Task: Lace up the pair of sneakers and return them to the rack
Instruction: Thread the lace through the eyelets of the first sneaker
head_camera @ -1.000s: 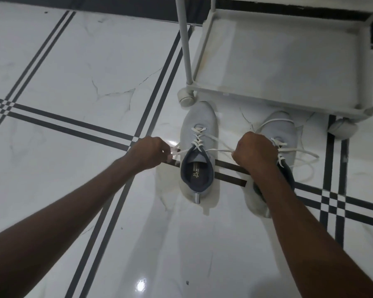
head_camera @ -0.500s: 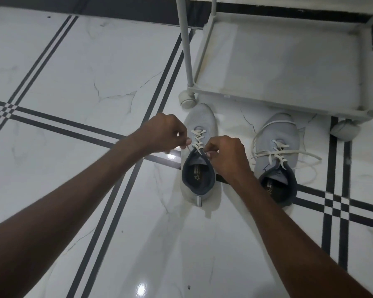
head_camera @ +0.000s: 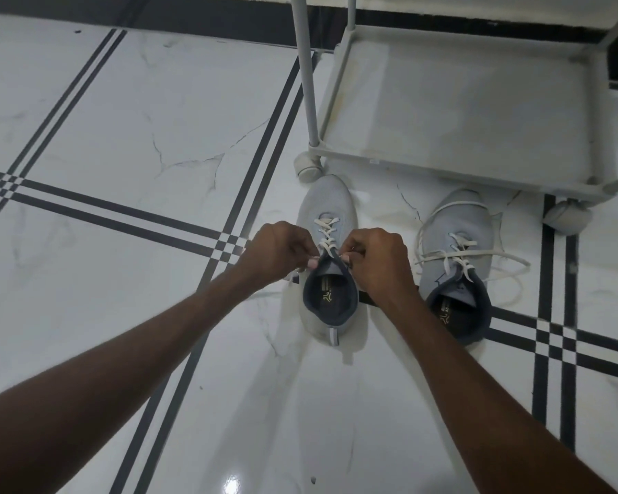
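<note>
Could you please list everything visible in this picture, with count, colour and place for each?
Left sneaker: one, light grey with dark collar, on the floor in front of the rack's left castor, both hands at its top eyelets.
Right sneaker: one, same colours, on the floor to its right, white lace loose and trailing around it.
Rack: one, pale grey, top right, bottom shelf bare, two castors showing.
Floor: white marble-look tiles with black double stripes.
Left hand: pinching the lace end at the left sneaker's collar.
Right hand: pinching the other lace end on the opposite side.
</note>
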Available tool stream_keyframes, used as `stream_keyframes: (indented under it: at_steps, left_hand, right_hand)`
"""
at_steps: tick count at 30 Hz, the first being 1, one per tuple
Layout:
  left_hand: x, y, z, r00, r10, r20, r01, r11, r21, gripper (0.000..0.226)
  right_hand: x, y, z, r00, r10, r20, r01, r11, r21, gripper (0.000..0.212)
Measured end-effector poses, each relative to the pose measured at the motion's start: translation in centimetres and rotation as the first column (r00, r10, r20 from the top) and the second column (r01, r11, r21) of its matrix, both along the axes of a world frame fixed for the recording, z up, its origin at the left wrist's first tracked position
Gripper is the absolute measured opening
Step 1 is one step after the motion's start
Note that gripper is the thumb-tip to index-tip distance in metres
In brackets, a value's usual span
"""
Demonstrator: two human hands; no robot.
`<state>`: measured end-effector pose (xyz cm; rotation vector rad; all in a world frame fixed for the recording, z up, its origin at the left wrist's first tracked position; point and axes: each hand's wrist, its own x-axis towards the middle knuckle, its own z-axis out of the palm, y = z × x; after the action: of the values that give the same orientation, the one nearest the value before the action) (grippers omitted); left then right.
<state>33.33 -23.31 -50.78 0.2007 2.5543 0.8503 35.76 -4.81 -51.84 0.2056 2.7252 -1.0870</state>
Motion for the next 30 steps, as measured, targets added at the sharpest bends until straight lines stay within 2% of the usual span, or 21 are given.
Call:
stream_keyframes:
  at_steps: [2, 4, 7, 10, 15, 18, 20, 21, 22, 23, 24, 25, 26, 27, 28, 30]
  left_hand:
    - [0.2, 0.0, -0.2, 0.998, 0.029, -0.058, -0.03, 0.999, -0.013, 0.005]
    - [0.5, -0.1, -0.3, 0.991, 0.021, -0.129, -0.034, 0.994, -0.103, 0.005]
    - [2.0, -0.2, -1.0, 0.963, -0.102, -0.249, 0.02, 0.949, -0.313, 0.012]
    - [2.8, 0.0, -1.5, 0.936, -0.18, -0.303, 0.052, 0.921, -0.386, 0.019]
    - [3.0, -0.4, -2.1, 0.916, -0.216, -0.339, 0.045, 0.893, -0.448, 0.013]
    - [3.4, -0.4, -2.3, 0.906, -0.186, -0.38, -0.001, 0.898, -0.44, 0.009]
    - [3.7, -0.4, -1.7, 0.891, -0.064, -0.449, -0.119, 0.922, -0.368, 0.019]
    - [3.9, -0.3, -1.2, 0.892, 0.035, -0.451, -0.19, 0.934, -0.303, 0.022]
    - [3.9, -0.1, -0.8, 0.91, 0.14, -0.39, -0.254, 0.932, -0.257, 0.033]
    - [4.0, 0.1, -0.4, 0.931, 0.25, -0.266, -0.313, 0.922, -0.228, 0.049]
    - [4.0, 0.2, -0.3, 0.917, 0.39, -0.088, -0.399, 0.903, -0.16, 0.061]
    - [3.9, 0.3, -0.5, 0.852, 0.51, 0.117, -0.508, 0.86, -0.05, 0.065]
    - [3.7, 0.4, -0.7, 0.754, 0.587, 0.295, -0.626, 0.778, 0.05, 0.061]
    - [3.4, 0.4, -1.2, 0.675, 0.617, 0.405, -0.705, 0.701, 0.107, 0.054]
    - [3.0, 0.4, -1.6, 0.625, 0.631, 0.459, -0.754, 0.641, 0.146, 0.045]
    - [1.8, 0.5, -1.9, 0.583, 0.652, 0.484, -0.802, 0.559, 0.213, 0.023]
  right_hand:
    - [0.1, 0.2, -0.2, 1.0, -0.012, 0.0, 0.012, 1.0, 0.004, 0.011]
    - [0.3, 0.5, -0.6, 1.0, -0.027, -0.007, 0.028, 0.999, 0.036, 0.017]
    - [0.7, 0.8, -1.1, 0.999, -0.016, -0.03, 0.019, 0.995, 0.096, 0.027]
    - [1.0, 1.0, -1.6, 0.999, -0.023, -0.046, 0.03, 0.987, 0.155, 0.033]
    - [1.8, 1.0, -1.5, 0.998, -0.048, -0.041, 0.056, 0.971, 0.232, 0.027]
    - [1.7, 1.2, -1.3, 0.998, -0.061, -0.01, 0.061, 0.978, 0.2, 0.02]
    - [1.5, 1.4, -1.1, 0.988, -0.15, -0.03, 0.153, 0.979, 0.138, 0.005]
    - [1.5, 1.4, -0.9, 0.977, -0.21, -0.04, 0.214, 0.97, 0.117, 0.007]
    - [1.4, 1.2, -0.8, 0.966, -0.259, -0.02, 0.26, 0.959, 0.111, 0.017]
    - [1.4, 1.0, -1.0, 0.956, -0.29, 0.044, 0.284, 0.953, 0.106, 0.03]
    - [1.5, 0.7, -0.9, 0.938, -0.317, 0.138, 0.309, 0.948, 0.082, 0.044]
    - [1.5, 0.3, -0.9, 0.907, -0.347, 0.239, 0.349, 0.936, 0.035, 0.056]
    - [1.4, 0.0, -0.9, 0.869, -0.378, 0.321, 0.408, 0.912, -0.031, 0.061]
    - [1.3, 0.0, -0.9, 0.835, -0.405, 0.372, 0.468, 0.879, -0.093, 0.06]
    - [1.0, -0.1, -0.8, 0.811, -0.424, 0.403, 0.515, 0.845, -0.147, 0.054]
    - [0.1, -0.1, -0.2, 0.758, -0.455, 0.467, 0.609, 0.749, -0.26, 0.036]
